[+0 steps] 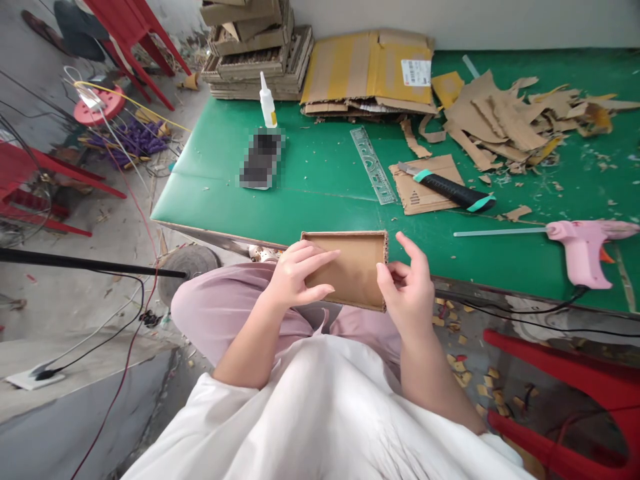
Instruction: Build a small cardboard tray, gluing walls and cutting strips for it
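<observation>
Your white shirt [320, 407], loose, above pink trousers [220, 307]. One shallow cardboard tray [355, 267], open side up, over your lap at the near edge of the green surface [320, 207]. Your left hand [303, 273]: fingers spread, laid across the tray's left side. Your right hand [410, 287]: pinching the right wall (index finger raised clear). Beyond: one clear ruler [373, 167]; one black-and-green cutter [447, 190] lying across a cardboard piece [425, 201]; one pink glue gun [583, 250], farther right.

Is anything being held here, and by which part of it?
A shallow cardboard box: the right hand holds it by its right wall. The left hand lies over its left side; whether it grips there cannot be told.
</observation>
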`<state>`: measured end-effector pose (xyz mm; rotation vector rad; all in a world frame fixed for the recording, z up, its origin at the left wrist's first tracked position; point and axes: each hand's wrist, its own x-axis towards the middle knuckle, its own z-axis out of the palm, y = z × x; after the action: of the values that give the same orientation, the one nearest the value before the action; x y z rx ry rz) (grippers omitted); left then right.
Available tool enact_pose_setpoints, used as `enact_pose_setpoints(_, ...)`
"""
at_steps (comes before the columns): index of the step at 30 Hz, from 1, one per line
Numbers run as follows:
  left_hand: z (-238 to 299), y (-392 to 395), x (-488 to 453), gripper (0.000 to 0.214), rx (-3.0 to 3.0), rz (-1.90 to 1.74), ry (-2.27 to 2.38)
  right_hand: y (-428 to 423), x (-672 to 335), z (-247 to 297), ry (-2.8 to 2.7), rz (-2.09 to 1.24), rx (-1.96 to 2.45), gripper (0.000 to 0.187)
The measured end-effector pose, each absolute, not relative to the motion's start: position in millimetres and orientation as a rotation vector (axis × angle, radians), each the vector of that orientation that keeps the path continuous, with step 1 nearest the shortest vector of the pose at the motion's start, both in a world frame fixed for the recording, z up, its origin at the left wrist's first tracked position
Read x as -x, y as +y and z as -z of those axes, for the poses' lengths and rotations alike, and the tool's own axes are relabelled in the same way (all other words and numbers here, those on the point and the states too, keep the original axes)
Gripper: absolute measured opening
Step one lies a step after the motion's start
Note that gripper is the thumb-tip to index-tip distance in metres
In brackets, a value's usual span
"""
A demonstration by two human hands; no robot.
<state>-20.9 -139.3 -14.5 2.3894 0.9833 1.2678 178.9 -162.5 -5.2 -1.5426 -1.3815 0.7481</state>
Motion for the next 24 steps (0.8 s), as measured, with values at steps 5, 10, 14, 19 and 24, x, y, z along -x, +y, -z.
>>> enact_pose_setpoints(5,14,-144,17,0.047,-2.268,-1.267,0.986,-162,-178,5,-1.364,-0.745,1.538,0.052)
enact_pose_setpoints(10,10,-151,12,0.042,-2.115,-1.285,1.003,-162,-178,5,-1.37,-0.724,1.551,0.051)
enact_pose_setpoints(14,8,-155,9,0.039,-2.004,-1.308,1.053,-162,-178,4,-1.361,-0.721,1.553,0.05)
enact_pose_setpoints(19,9,-159,14,0.042,-1.704,-1.334,1.063,-161,-179,6,-1.338,-0.733,1.547,0.05)
enact_pose_setpoints(24,15,-162,23,0.053,-1.284,-1.236,1.165,-159,-182,8,-1.338,-0.734,1.531,0.051)
